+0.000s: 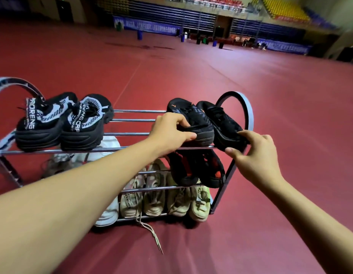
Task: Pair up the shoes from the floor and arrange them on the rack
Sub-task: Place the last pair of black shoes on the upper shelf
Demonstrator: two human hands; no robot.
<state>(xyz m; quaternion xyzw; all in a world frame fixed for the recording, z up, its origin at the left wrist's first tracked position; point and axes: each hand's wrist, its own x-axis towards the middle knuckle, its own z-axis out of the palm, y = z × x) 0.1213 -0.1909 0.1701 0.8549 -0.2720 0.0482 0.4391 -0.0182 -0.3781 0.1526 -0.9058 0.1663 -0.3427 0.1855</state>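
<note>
Nearly done — left hand and right hand each clamp one black knit sneaker onto the chrome tube rack; lower tiers already full.

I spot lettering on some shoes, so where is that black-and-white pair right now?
The black-and-white pair sits at the left end of the rack's top shelf, heels toward the camera, far left of both hands.

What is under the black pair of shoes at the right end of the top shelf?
Directly under that black pair sits another black pair with red patches on the middle shelf. Lower, pale shoes fill the bottom shelf. The left forearm covers the shelves further left.
</note>
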